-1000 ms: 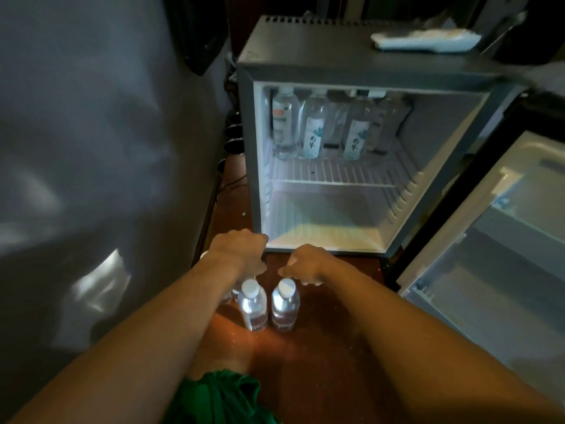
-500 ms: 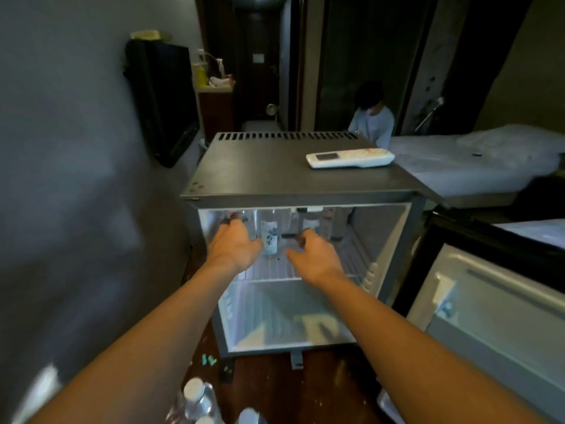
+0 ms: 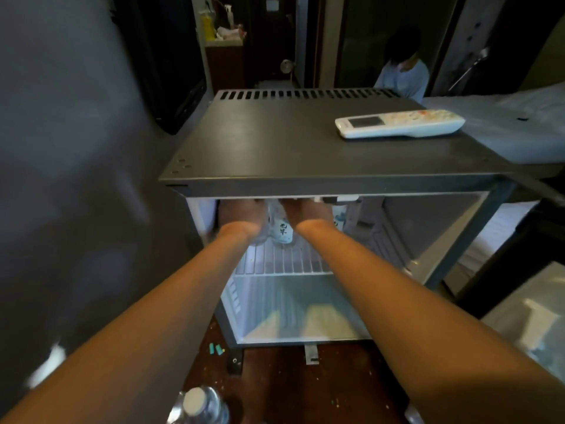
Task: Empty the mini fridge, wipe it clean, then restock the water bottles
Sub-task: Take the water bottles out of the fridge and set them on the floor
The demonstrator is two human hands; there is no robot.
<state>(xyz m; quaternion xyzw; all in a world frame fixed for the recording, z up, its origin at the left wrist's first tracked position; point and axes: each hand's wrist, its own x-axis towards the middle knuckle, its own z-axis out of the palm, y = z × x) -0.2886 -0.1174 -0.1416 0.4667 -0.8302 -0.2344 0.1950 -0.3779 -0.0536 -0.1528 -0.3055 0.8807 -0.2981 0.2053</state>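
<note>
The grey mini fridge [image 3: 305,151] stands open in front of me, its wire upper shelf [image 3: 284,264] lit from inside. Both my arms reach deep onto that shelf. My left hand [image 3: 241,214] and my right hand [image 3: 307,212] show only as their backs; the fridge's top edge hides the fingers. A labelled water bottle [image 3: 282,231] stands on the shelf between the two wrists, and part of another bottle [image 3: 339,218] shows just right of my right hand. Whether either hand grips a bottle is hidden. A capped water bottle [image 3: 198,405] stands on the floor at the bottom edge.
A white remote control [image 3: 397,123] lies on the fridge top. The open fridge door [image 3: 526,325] hangs at the right. A grey wall runs along the left. A person in a light shirt [image 3: 403,75] crouches behind the fridge, beside a bed [image 3: 504,117]. Small green scraps [image 3: 215,349] lie on the wooden floor.
My hands left the two bottles on the floor, rose to the upper shelf, and have now pushed further in under the fridge top. The view has moved closer and tilted up.
</note>
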